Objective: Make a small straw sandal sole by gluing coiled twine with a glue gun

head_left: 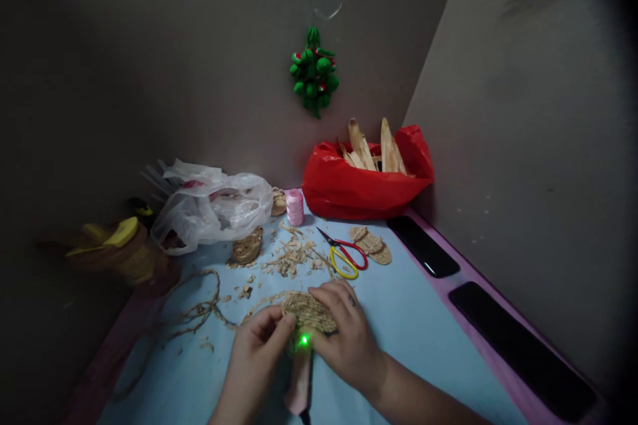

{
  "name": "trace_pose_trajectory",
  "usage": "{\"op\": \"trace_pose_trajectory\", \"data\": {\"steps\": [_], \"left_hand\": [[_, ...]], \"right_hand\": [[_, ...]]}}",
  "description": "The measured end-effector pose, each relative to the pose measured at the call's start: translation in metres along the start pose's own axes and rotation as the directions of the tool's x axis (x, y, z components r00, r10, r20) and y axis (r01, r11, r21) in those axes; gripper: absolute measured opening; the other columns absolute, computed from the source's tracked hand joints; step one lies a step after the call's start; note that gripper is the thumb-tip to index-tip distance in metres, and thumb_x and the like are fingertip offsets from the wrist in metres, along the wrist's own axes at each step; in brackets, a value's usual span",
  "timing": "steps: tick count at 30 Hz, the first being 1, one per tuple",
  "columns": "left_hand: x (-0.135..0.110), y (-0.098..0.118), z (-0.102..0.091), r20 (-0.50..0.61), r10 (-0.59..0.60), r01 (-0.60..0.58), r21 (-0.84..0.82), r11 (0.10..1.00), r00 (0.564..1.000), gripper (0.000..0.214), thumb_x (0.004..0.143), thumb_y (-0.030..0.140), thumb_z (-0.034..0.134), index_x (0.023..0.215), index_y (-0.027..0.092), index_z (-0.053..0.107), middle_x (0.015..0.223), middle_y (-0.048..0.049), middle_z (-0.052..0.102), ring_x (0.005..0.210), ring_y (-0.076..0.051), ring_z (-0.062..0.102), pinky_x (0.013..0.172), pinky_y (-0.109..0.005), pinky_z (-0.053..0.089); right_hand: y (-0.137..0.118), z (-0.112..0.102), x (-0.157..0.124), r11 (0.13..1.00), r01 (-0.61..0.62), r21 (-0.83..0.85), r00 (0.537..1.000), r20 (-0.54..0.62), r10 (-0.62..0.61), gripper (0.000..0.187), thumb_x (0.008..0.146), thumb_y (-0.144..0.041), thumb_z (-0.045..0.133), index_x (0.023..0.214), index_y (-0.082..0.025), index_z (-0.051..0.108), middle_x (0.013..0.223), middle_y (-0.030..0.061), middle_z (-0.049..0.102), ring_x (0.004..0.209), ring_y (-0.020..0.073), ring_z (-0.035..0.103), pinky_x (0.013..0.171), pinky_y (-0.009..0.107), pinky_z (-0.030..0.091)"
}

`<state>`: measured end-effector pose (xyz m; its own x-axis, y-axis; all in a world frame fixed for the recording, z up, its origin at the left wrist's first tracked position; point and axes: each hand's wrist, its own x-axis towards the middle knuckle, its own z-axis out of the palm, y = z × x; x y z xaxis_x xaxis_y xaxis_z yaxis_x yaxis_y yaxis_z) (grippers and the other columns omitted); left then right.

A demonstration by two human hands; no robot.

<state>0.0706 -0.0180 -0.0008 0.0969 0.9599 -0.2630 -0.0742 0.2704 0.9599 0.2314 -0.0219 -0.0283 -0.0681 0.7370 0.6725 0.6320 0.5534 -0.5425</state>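
Note:
My right hand (343,335) lies over a small woven straw oval (308,311) on the light blue table (413,319), fingers curled round its far edge. My left hand (259,352) pinches the oval's near left edge, thumb and fingers pressed together. Between the hands a pink tool (300,378) with a glowing green light points at the oval; which hand holds it is hidden. A braided straw cord (199,309) trails off to the left from the oval.
Scissors with red and yellow handles (343,255) lie beyond the oval, beside a woven sandal shape (371,244). Straw scraps (294,255), a pink thread spool (295,206), a clear plastic bag (214,206), a red bag of husks (366,179), two dark phones (423,246) at right.

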Motion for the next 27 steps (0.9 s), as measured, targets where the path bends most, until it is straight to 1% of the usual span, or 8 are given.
{"op": "trace_pose_trajectory", "data": {"steps": [2, 7, 11, 14, 18, 20, 22, 27], "left_hand": [[0.0004, -0.0008, -0.0005, 0.005, -0.011, 0.011, -0.017, 1.000, 1.000, 0.036, 0.064, 0.048, 0.078, 0.070, 0.013, 0.070, 0.067, -0.0028, 0.065, 0.063, -0.012, 0.055, 0.061, -0.020, 0.043], [0.0019, -0.0035, -0.0028, 0.043, -0.012, 0.015, -0.060, 0.998, 0.999, 0.032, 0.067, 0.044, 0.077, 0.076, 0.014, 0.072, 0.071, -0.0045, 0.068, 0.069, -0.015, 0.059, 0.066, -0.022, 0.045], [0.0016, -0.0025, -0.0026, 0.038, 0.001, 0.001, -0.042, 0.999, 0.999, 0.032, 0.067, 0.044, 0.077, 0.074, 0.013, 0.072, 0.070, -0.0052, 0.067, 0.067, -0.016, 0.059, 0.065, -0.024, 0.046], [0.0006, 0.0005, -0.0006, 0.030, 0.005, -0.004, -0.024, 1.000, 1.000, 0.032, 0.068, 0.045, 0.076, 0.073, 0.014, 0.072, 0.069, -0.0054, 0.068, 0.065, -0.016, 0.059, 0.065, -0.025, 0.046], [-0.0005, 0.0034, 0.0030, 0.030, -0.015, 0.016, -0.041, 0.999, 0.999, 0.036, 0.062, 0.045, 0.080, 0.081, 0.014, 0.074, 0.074, -0.0073, 0.070, 0.069, -0.018, 0.061, 0.067, -0.026, 0.047], [-0.0011, 0.0031, 0.0038, 0.027, -0.032, 0.034, -0.056, 0.998, 0.999, 0.034, 0.060, 0.044, 0.081, 0.075, 0.014, 0.074, 0.072, -0.0068, 0.070, 0.067, -0.017, 0.060, 0.067, -0.025, 0.046], [-0.0019, 0.0018, 0.0033, 0.029, -0.054, 0.056, -0.061, 0.997, 0.998, 0.032, 0.062, 0.044, 0.079, 0.068, 0.013, 0.072, 0.067, -0.0054, 0.068, 0.062, -0.015, 0.058, 0.064, -0.024, 0.045], [-0.0033, -0.0018, 0.0009, 0.035, -0.054, 0.056, -0.061, 0.997, 0.998, 0.032, 0.066, 0.044, 0.077, 0.067, 0.013, 0.070, 0.064, -0.0044, 0.065, 0.061, -0.013, 0.055, 0.063, -0.023, 0.042]], "right_hand": [[0.0007, 0.0003, 0.0013, 1.000, -0.002, 0.006, 1.000, -0.005, 0.002, 0.040, 0.074, -0.020, 0.070, 0.111, -0.021, 0.055, 0.097, 0.0071, 0.061, 0.092, 0.0241, 0.056, 0.084, 0.041, 0.050], [0.0005, 0.0008, 0.0041, 0.999, 0.013, 0.032, 1.000, -0.010, -0.013, 0.043, 0.071, -0.022, 0.075, 0.110, -0.020, 0.057, 0.094, 0.0061, 0.062, 0.089, 0.0233, 0.056, 0.083, 0.040, 0.050], [-0.0019, -0.0013, 0.0060, 0.999, 0.019, 0.036, 0.999, -0.033, -0.018, 0.038, 0.074, -0.021, 0.070, 0.109, -0.021, 0.057, 0.092, 0.0054, 0.063, 0.087, 0.0223, 0.057, 0.081, 0.038, 0.051], [-0.0026, -0.0028, 0.0073, 1.000, 0.027, 0.017, 0.999, -0.043, -0.026, 0.036, 0.074, -0.020, 0.068, 0.109, -0.022, 0.058, 0.092, 0.0055, 0.063, 0.086, 0.0226, 0.058, 0.081, 0.040, 0.051], [-0.0020, -0.0031, 0.0082, 1.000, 0.024, 0.001, 0.998, -0.052, -0.024, 0.035, 0.074, -0.020, 0.068, 0.107, -0.022, 0.059, 0.090, 0.0054, 0.063, 0.084, 0.0225, 0.058, 0.079, 0.041, 0.051], [-0.0022, -0.0027, 0.0082, 1.000, 0.022, -0.003, 0.999, -0.042, -0.022, 0.035, 0.073, -0.019, 0.069, 0.106, -0.021, 0.059, 0.090, 0.0056, 0.064, 0.086, 0.0226, 0.057, 0.080, 0.041, 0.051], [-0.0032, -0.0022, 0.0082, 1.000, 0.024, 0.000, 0.999, -0.038, -0.024, 0.035, 0.073, -0.019, 0.071, 0.106, -0.020, 0.059, 0.090, 0.0057, 0.064, 0.086, 0.0226, 0.057, 0.081, 0.041, 0.050], [-0.0066, -0.0009, 0.0085, 0.999, 0.020, 0.035, 0.998, -0.062, -0.018, 0.032, 0.073, -0.018, 0.069, 0.103, -0.021, 0.060, 0.090, 0.0049, 0.065, 0.086, 0.0220, 0.058, 0.080, 0.040, 0.051]]}}
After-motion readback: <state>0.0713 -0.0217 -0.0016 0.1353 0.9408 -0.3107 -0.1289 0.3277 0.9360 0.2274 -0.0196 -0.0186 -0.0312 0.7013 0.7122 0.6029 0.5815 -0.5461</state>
